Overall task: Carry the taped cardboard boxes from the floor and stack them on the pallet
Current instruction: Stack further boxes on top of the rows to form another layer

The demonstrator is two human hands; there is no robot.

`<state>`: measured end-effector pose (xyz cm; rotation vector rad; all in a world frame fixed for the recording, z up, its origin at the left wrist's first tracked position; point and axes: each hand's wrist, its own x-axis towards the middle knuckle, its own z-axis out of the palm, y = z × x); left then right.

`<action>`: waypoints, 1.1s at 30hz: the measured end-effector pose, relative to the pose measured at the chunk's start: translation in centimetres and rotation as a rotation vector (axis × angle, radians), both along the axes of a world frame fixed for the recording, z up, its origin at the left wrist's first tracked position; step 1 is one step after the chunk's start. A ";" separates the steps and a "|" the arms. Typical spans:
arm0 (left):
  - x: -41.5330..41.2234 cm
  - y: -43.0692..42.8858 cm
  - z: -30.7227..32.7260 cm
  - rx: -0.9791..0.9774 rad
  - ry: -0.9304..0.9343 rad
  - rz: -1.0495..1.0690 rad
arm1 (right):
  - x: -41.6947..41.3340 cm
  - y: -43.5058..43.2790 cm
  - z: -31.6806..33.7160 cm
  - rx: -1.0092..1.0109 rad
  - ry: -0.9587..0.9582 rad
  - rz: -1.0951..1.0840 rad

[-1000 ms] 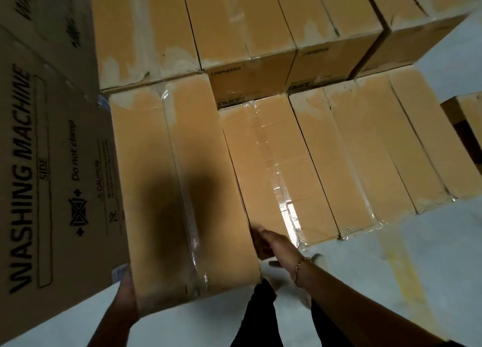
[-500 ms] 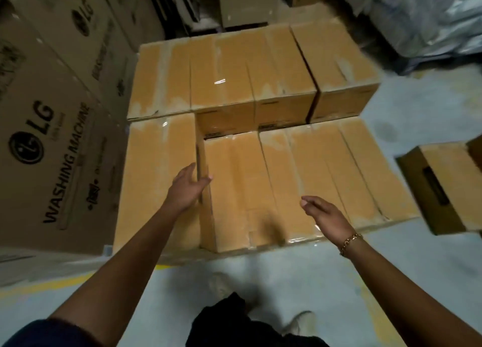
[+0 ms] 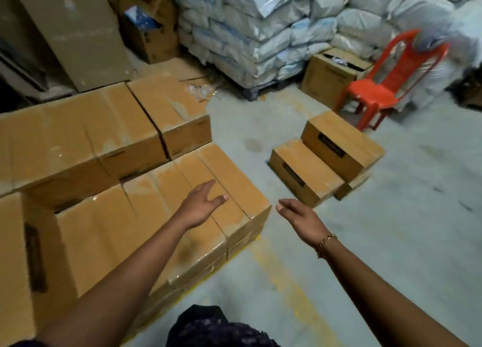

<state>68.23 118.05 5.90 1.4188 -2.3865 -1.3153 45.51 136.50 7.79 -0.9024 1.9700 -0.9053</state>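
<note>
The left hand's fingers are loose and slightly apart, thumb out to the side, holding nothing. That left hand is stretched out palm-down over the right end of the front row of stacked boxes; whether it brushes the cardboard I cannot tell. The right hand's fingers are likewise relaxed and a little curled, with nothing in them. The right hand hangs in the air over the floor, just past the near corner of that stack, and a gold bracelet sits on its wrist.

The front row is a run of taped cardboard boxes set side by side, glossy tape across their tops. Behind it a taller back row of boxes stands a step higher. Whatever they stand on is hidden beneath them.

Well apart from the stack, out on the bare concrete to the right, lies a small cluster of loose boxes. A low box is nearest, a higher box is touching it from behind, and the end of a third box pokes out under them.

A faded yellow line runs along the floor by the stack's corner. Further back, a red plastic chair stands beside an open carton, and a tall heap of grey-white sacks fills the far wall.
</note>
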 end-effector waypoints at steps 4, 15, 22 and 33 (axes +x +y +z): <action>-8.1 0.3 -0.6 0.038 -0.001 -0.106 | -6.0 2.7 -0.5 0.015 -0.011 -0.098; -30.5 -3.5 -4.6 0.207 -0.049 -0.262 | -25.3 2.1 -4.0 0.103 -0.070 -0.303; -45.7 -5.0 -4.2 0.237 -0.049 -0.361 | -37.0 1.4 -4.5 0.125 -0.094 -0.396; -69.8 -4.8 -7.3 0.302 -0.046 -0.324 | -61.3 1.1 -7.3 0.131 -0.134 -0.411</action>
